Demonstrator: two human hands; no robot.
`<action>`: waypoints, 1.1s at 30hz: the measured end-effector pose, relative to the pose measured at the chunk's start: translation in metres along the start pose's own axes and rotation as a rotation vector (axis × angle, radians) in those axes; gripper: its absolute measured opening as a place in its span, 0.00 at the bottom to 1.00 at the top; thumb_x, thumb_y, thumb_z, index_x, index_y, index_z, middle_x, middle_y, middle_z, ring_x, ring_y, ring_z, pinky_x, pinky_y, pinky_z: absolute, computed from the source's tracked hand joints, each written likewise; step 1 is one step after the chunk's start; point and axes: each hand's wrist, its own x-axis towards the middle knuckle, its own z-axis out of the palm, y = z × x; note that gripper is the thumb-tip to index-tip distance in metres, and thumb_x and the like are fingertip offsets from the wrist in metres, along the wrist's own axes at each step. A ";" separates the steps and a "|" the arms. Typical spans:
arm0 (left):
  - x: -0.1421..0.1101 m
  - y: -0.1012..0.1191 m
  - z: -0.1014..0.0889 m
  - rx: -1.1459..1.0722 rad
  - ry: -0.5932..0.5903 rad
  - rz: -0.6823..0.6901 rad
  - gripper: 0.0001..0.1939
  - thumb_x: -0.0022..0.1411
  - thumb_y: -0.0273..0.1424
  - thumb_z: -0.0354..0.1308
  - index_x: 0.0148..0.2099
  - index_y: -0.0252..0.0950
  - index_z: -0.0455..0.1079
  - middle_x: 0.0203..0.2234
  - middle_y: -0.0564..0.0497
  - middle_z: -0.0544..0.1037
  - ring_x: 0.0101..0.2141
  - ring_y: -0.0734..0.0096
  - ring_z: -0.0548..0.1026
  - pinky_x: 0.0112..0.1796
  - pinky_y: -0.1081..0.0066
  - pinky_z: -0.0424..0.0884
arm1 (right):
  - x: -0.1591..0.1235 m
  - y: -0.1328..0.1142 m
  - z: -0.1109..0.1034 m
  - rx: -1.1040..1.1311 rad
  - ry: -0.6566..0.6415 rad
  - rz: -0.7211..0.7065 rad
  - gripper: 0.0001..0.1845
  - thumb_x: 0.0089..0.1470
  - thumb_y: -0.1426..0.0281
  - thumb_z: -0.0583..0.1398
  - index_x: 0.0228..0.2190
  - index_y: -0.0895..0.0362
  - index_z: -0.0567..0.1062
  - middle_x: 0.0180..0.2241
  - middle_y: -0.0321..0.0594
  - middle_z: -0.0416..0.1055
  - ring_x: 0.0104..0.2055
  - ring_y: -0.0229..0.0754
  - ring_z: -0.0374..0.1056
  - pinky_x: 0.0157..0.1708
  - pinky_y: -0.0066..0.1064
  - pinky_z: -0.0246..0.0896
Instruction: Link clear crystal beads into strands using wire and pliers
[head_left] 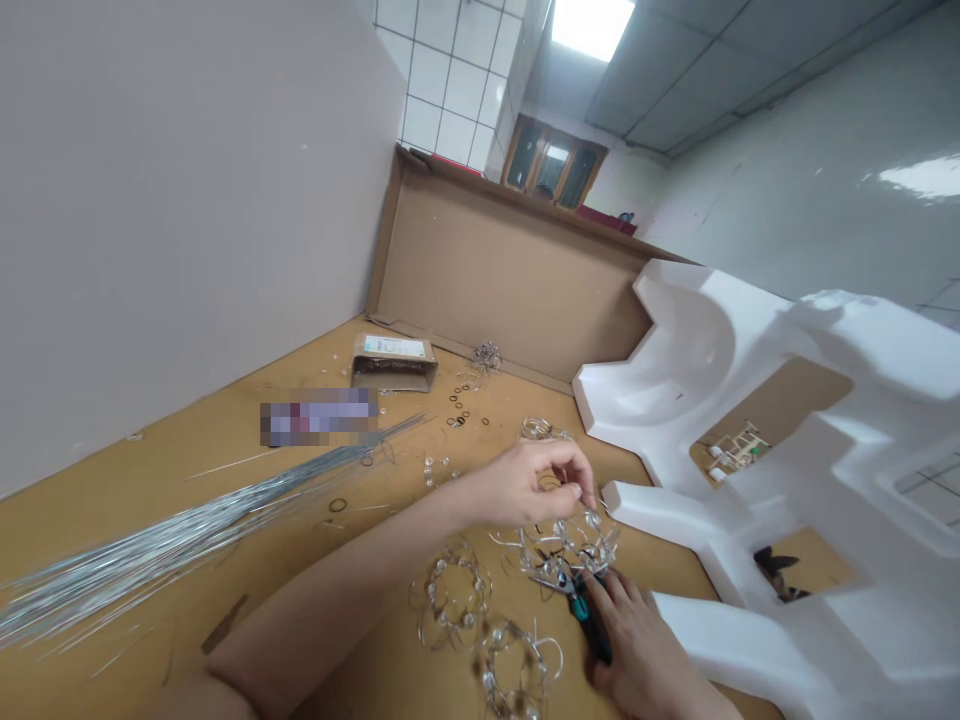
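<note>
My left hand point(534, 482) reaches in from the lower left, fingers curled and pinched at the upper edge of a beaded wire ring point(559, 545). The ring has clear beads and loose silvery wire ends. In my right hand point(637, 640) is a pair of pliers point(592, 625) with green and black handles. The jaws point up and left, at the ring's lower edge; whether they grip a wire I cannot tell. Nearby lie two similar rings, a beaded ring point(455, 592) to the left and another beaded ring point(516, 672) in front.
A bundle of straight silvery wires point(225, 515) lies across the left of the tabletop. Farther back are an open small cardboard box point(394, 365), loose dark rings point(459, 405), clear beads point(429, 470) and a wire tangle point(486, 355). White moulded foam point(690, 340) borders the right, cardboard point(510, 280) the back.
</note>
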 end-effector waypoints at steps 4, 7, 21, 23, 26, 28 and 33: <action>0.000 0.001 -0.002 -0.001 -0.002 0.015 0.09 0.54 0.24 0.47 0.35 0.34 0.67 0.33 0.50 0.75 0.35 0.75 0.69 0.36 0.71 0.65 | 0.009 -0.004 0.001 -0.034 0.027 -0.023 0.38 0.31 0.75 0.55 0.51 0.58 0.65 0.49 0.51 0.64 0.49 0.54 0.59 0.45 0.40 0.55; 0.000 0.002 -0.003 -0.002 0.011 0.014 0.08 0.54 0.24 0.47 0.35 0.34 0.67 0.32 0.50 0.75 0.35 0.75 0.69 0.35 0.72 0.65 | 0.013 -0.010 -0.004 -0.009 0.065 -0.043 0.23 0.39 0.74 0.54 0.41 0.57 0.70 0.42 0.48 0.68 0.45 0.51 0.61 0.42 0.36 0.57; 0.002 -0.002 -0.010 -0.031 0.044 0.034 0.07 0.55 0.22 0.47 0.35 0.34 0.66 0.32 0.50 0.75 0.34 0.76 0.70 0.39 0.70 0.65 | -0.011 -0.007 0.004 -0.085 0.024 0.029 0.40 0.35 0.72 0.56 0.54 0.65 0.61 0.48 0.55 0.65 0.47 0.57 0.60 0.49 0.45 0.47; 0.002 -0.004 -0.010 -0.056 0.047 0.049 0.07 0.56 0.22 0.47 0.35 0.34 0.65 0.32 0.49 0.76 0.34 0.76 0.70 0.40 0.70 0.65 | -0.009 -0.008 0.005 -0.097 0.065 0.047 0.31 0.39 0.75 0.54 0.50 0.62 0.66 0.41 0.51 0.69 0.41 0.52 0.64 0.45 0.41 0.52; 0.002 -0.004 -0.010 -0.045 0.054 0.050 0.07 0.56 0.22 0.47 0.35 0.33 0.65 0.32 0.50 0.76 0.34 0.76 0.70 0.39 0.71 0.65 | -0.007 -0.004 0.005 -0.011 0.097 0.128 0.24 0.43 0.77 0.50 0.44 0.58 0.70 0.37 0.48 0.70 0.39 0.50 0.65 0.40 0.37 0.56; 0.001 -0.003 -0.011 0.029 0.068 0.037 0.07 0.56 0.22 0.47 0.35 0.34 0.65 0.32 0.50 0.75 0.34 0.76 0.70 0.35 0.73 0.65 | -0.008 0.004 0.001 0.135 0.081 0.161 0.25 0.42 0.77 0.50 0.44 0.57 0.69 0.38 0.46 0.70 0.41 0.48 0.65 0.40 0.36 0.58; -0.001 0.002 -0.012 0.318 0.160 0.055 0.08 0.54 0.24 0.49 0.34 0.36 0.67 0.32 0.52 0.73 0.34 0.75 0.68 0.29 0.76 0.62 | -0.024 0.025 -0.033 0.695 -0.055 0.078 0.29 0.39 0.73 0.50 0.47 0.58 0.66 0.41 0.43 0.71 0.44 0.46 0.67 0.42 0.35 0.62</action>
